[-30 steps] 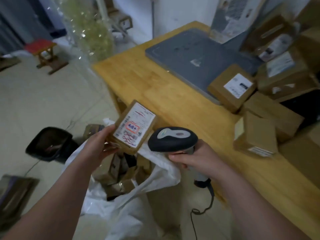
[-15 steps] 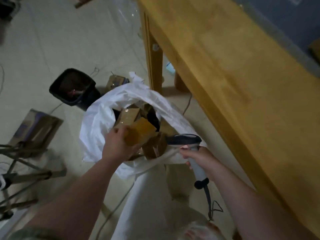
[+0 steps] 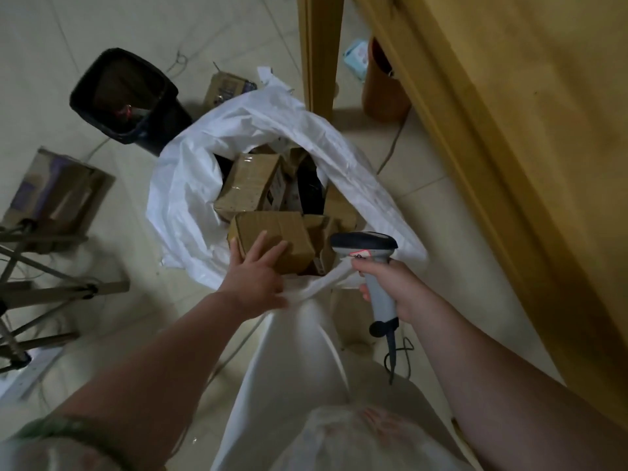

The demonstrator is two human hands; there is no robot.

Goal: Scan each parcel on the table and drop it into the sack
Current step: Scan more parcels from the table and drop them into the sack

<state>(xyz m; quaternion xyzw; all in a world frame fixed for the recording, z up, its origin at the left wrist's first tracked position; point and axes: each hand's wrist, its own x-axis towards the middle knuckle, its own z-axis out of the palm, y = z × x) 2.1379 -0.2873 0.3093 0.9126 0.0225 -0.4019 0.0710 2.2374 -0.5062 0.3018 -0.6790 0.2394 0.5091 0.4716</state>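
Bare arms, short pale sleeve

The left hand [image 3: 255, 280] and right hand [image 3: 390, 283] are bare, as are both forearms to past the elbow. The left sleeve [image 3: 57, 436] is pale cloth edged with a dark green band. The shirt front [image 3: 367, 433], blurred, is pale with a faint reddish print.

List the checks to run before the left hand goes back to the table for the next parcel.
1. Brown cardboard parcel inside the white plastic sack: ok, it lies on other boxes within the mouth.
2. Left hand not clutching the parcel: ok, its fingers lie straight on the top.
3. Grey handheld scanner secure: ok, the right hand has the handle in its grip.
4. Sack mouth open for the next drop: ok.
5. Next parcel ready on the wooden table: cannot tell, none is in view.
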